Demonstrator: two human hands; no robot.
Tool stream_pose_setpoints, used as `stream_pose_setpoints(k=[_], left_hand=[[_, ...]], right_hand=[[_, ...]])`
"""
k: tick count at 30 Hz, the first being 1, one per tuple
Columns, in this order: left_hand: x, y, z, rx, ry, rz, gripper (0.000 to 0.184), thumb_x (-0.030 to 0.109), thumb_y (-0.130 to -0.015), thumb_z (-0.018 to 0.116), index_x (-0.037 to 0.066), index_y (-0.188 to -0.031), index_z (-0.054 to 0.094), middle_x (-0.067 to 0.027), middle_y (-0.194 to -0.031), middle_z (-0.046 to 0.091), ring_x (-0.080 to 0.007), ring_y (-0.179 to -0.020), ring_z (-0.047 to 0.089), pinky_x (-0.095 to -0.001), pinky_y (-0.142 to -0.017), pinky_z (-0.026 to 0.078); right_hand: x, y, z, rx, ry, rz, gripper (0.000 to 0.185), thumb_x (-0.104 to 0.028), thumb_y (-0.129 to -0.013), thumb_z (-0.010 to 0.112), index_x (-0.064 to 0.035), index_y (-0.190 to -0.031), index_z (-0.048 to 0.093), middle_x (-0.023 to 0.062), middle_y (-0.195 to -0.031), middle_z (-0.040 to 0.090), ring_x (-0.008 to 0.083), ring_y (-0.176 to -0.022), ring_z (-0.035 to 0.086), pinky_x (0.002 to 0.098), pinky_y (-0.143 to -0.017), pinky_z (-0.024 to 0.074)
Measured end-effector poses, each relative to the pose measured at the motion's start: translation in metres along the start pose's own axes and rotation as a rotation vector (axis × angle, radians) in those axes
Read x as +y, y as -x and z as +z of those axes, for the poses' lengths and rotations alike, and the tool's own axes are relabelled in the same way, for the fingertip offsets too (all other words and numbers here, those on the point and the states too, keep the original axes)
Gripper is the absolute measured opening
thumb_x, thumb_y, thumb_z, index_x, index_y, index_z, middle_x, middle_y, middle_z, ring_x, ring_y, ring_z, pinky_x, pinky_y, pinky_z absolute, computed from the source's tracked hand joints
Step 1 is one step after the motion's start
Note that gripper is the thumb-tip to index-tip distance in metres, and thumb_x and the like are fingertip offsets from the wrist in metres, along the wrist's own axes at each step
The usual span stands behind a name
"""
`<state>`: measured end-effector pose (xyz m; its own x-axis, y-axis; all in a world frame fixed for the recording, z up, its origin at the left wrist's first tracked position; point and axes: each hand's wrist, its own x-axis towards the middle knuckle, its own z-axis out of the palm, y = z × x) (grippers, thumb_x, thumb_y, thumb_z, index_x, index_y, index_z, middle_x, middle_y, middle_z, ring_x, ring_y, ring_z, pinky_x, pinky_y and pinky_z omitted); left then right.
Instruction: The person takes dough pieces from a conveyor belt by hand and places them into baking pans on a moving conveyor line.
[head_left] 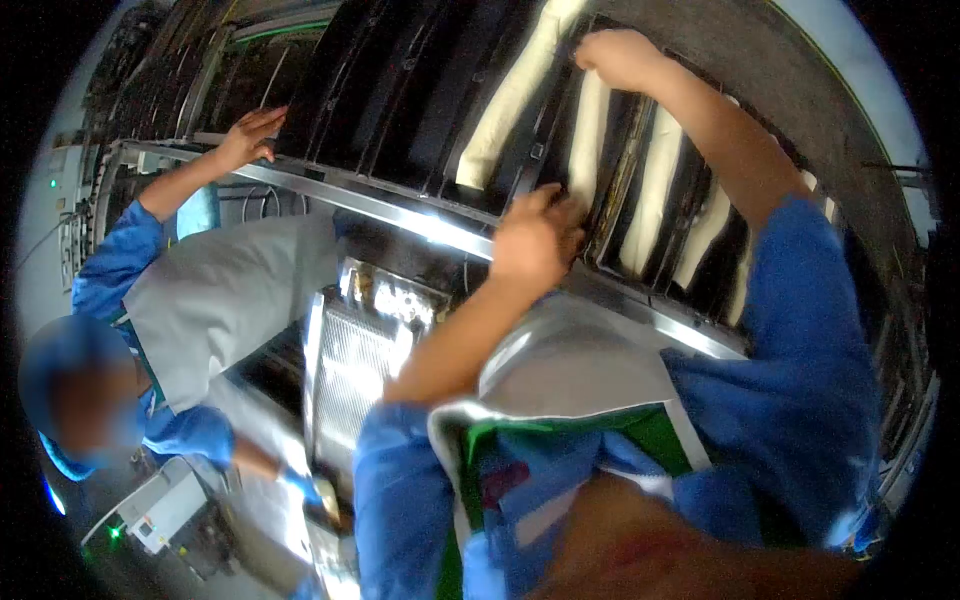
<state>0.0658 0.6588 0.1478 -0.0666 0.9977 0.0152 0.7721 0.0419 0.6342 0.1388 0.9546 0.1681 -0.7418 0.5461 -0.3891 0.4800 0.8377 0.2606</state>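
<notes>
A long pale dough rope [590, 135] lies lengthwise over a dark pan channel. My right hand [622, 60] is closed on its far end, fingers pinched together. At the near end, my left hand [535, 240] has its fingers curled against the dough; they are somewhat blurred. Left of it, another dough rope [508, 105] rests in a dark channel. To the right, under and beyond my right forearm, several more ropes lie in channels, among them one dough rope [655, 190] in full length.
A metal rail [400, 212] runs along the near edge of the dark pans [385, 90]. At left stands a co-worker in blue sleeves and a pale apron [235, 290], one hand [250, 138] over the pans. Below the rail is a bright ribbed metal surface [355, 375].
</notes>
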Motion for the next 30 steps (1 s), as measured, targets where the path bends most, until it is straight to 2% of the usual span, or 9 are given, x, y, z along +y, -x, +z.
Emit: stream_pose_setpoints(k=[2,6,11,12,14,16,20,24,30], left_hand=[[-0.020,0.008,-0.014,0.179,-0.159,0.009,0.033,0.018,-0.080,0.063,0.006,-0.111,0.061,-0.0201,-0.126,0.051,-0.0363,-0.107,0.053,-0.0427,-0.091,0.045],[-0.049,-0.001,-0.006,0.392,-0.297,-0.137,0.024,0.013,-0.085,0.053,0.010,-0.106,0.063,-0.0221,-0.126,0.050,-0.0391,-0.100,0.058,-0.0445,-0.086,0.049],[-0.035,0.034,-0.010,0.022,-0.422,-0.341,0.020,0.016,-0.086,0.053,0.009,-0.101,0.064,-0.0199,-0.126,0.047,-0.0359,-0.100,0.059,-0.0431,-0.081,0.052],[-0.034,0.048,-0.012,0.014,-0.343,-0.364,0.019,0.012,-0.084,0.053,0.007,-0.099,0.065,-0.0177,-0.122,0.049,-0.0344,-0.104,0.057,-0.0426,-0.081,0.052],[-0.040,0.093,-0.018,0.032,-0.298,-0.359,0.021,0.011,-0.080,0.060,0.009,-0.100,0.065,-0.0167,-0.126,0.048,-0.0340,-0.105,0.056,-0.0427,-0.084,0.050],[-0.044,0.133,-0.018,0.155,-0.152,-0.083,0.027,0.010,-0.075,0.067,0.013,-0.101,0.065,-0.0165,-0.127,0.049,-0.0350,-0.106,0.055,-0.0423,-0.087,0.048],[-0.061,0.213,-0.017,0.251,-0.016,-0.242,0.030,0.010,-0.073,0.070,0.011,-0.103,0.065,-0.0167,-0.124,0.052,-0.0366,-0.108,0.053,-0.0421,-0.090,0.046],[-0.120,0.347,-0.009,0.366,-0.229,-0.448,0.031,0.011,-0.075,0.068,0.012,-0.105,0.064,-0.0179,-0.126,0.052,-0.0372,-0.113,0.051,-0.0436,-0.091,0.045],[-0.155,0.526,0.002,0.459,-0.313,-0.912,0.033,0.012,-0.076,0.066,0.011,-0.108,0.064,-0.0181,-0.126,0.053,-0.0363,-0.114,0.051,-0.0441,-0.096,0.042]], right_hand=[[-0.013,0.001,0.003,0.567,-0.188,-0.128,0.023,-0.012,-0.075,0.062,-0.0152,-0.097,0.066,0.0037,-0.099,0.063,0.0261,-0.097,0.062,0.0431,-0.079,0.0505],[-0.054,-0.020,0.004,0.276,-0.182,-0.143,0.038,0.000,-0.069,0.063,-0.0139,-0.105,0.064,0.0046,-0.109,0.061,0.0254,-0.107,0.055,0.0405,-0.086,0.0478],[-0.113,-0.020,0.025,-0.178,-0.051,-0.136,0.048,-0.004,-0.064,0.069,-0.0167,-0.110,0.063,0.0039,-0.109,0.060,0.0255,-0.110,0.053,0.0425,-0.087,0.0476],[-0.118,-0.008,0.033,-0.171,-0.048,-0.134,0.048,-0.004,-0.064,0.069,-0.0167,-0.110,0.063,0.0039,-0.109,0.060,0.0255,-0.110,0.053,0.0425,-0.087,0.0476],[-0.134,0.020,0.054,0.247,-0.344,-0.388,0.034,-0.012,-0.070,0.068,-0.0199,-0.104,0.068,0.0092,-0.095,0.067,0.0345,-0.095,0.063,0.0672,-0.074,0.0452],[-0.145,0.032,0.060,0.194,-0.322,-0.315,0.041,-0.011,-0.070,0.067,-0.0223,-0.110,0.065,0.0074,-0.108,0.064,0.0318,-0.105,0.059,0.0672,-0.080,0.0424],[-0.164,0.069,0.056,0.600,-0.260,0.193,0.052,-0.009,-0.073,0.066,-0.0204,-0.124,0.057,0.0030,-0.139,0.045,0.0238,-0.129,0.039,0.0558,-0.100,0.0323],[-0.216,0.168,0.045,0.572,-0.663,-0.005,0.018,-0.022,-0.080,0.067,-0.0077,-0.079,0.056,0.0102,-0.084,0.056,0.0312,-0.083,0.056,0.0439,-0.074,0.0440],[-0.267,0.237,0.104,0.575,-0.355,-0.071,0.039,-0.043,-0.082,0.062,-0.0051,-0.090,0.067,0.0142,-0.094,0.061,0.0313,-0.097,0.055,0.0451,-0.088,0.0407]])
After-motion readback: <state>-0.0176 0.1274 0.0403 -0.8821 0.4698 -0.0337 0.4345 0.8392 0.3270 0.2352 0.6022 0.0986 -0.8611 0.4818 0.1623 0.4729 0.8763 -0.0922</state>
